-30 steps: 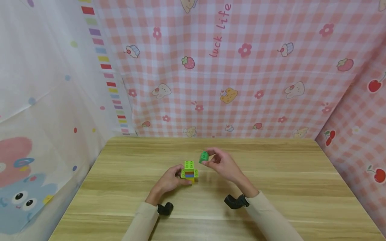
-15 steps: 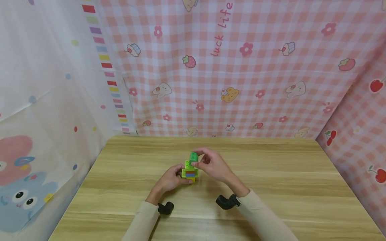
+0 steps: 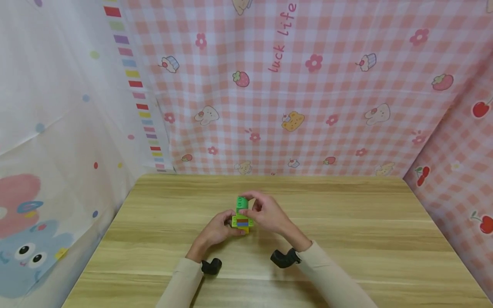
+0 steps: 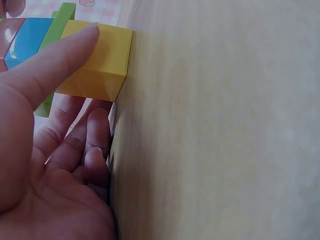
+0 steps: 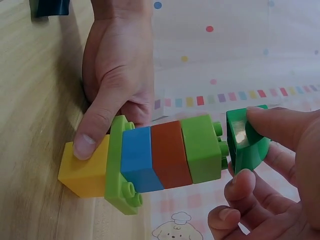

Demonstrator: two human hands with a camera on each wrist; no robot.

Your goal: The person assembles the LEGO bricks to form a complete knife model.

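Note:
A stack of toy building bricks stands upright on the table. From the bottom it has a yellow brick (image 5: 85, 177), a wider light green plate (image 5: 116, 175), a blue brick (image 5: 141, 160), a reddish-brown brick (image 5: 170, 152) and a light green brick (image 5: 201, 150). My left hand (image 3: 216, 231) grips the stack low down, thumb pressed on the yellow brick and fingers behind it. Between thumb and fingers, my right hand (image 3: 268, 215) pinches a dark green curved-top brick (image 5: 240, 135). This brick is right over the top studs, with a small gap visible in the right wrist view.
The wooden table (image 3: 346, 222) extends around both hands. Behind it hangs a pink checked cloth (image 3: 285, 94), with a white printed cloth (image 3: 69, 128) on the left. Black wrist mounts (image 3: 285, 258) project from both wrists, low over the table.
My right hand has carried the dark green brick leftward, from beside the stack to over its top. My left hand has stayed put on the stack.

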